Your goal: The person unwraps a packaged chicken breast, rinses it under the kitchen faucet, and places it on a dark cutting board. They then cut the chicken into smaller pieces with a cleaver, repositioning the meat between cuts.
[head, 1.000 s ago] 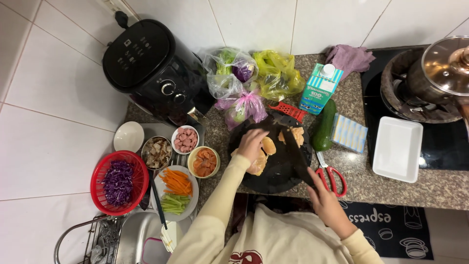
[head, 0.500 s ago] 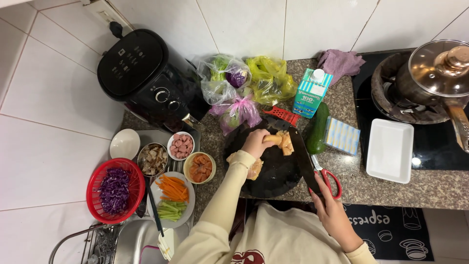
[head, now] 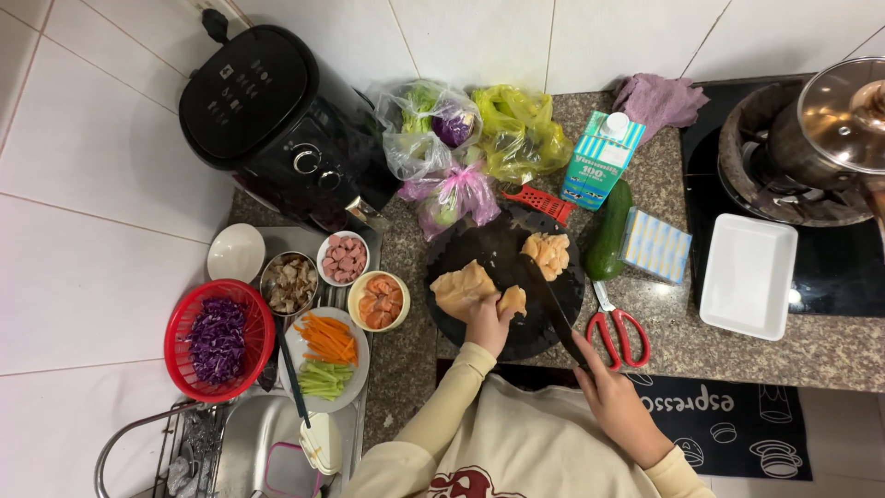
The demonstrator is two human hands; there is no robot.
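Left hand (head: pixel 487 323) has its grip closed on the raw chicken (head: pixel 464 288) to pin it on the black board (head: pixel 502 254) — right hand (head: pixel 616 406) is wrapped tight round the knife (head: pixel 551 304), blade angled in beside the fingers for slicing.

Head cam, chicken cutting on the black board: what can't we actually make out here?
- Left hand: fingertips hidden behind the raw chicken piece it holds down.
- Knife: dark blade on the black cutting board; where its edge meets the meat cannot be told.
- Right hand: grip on the handle mostly hidden by the hand itself.
- Pot: cut off by the right edge; its contents are covered by the lid.
- Sink: cut off by the bottom edge.
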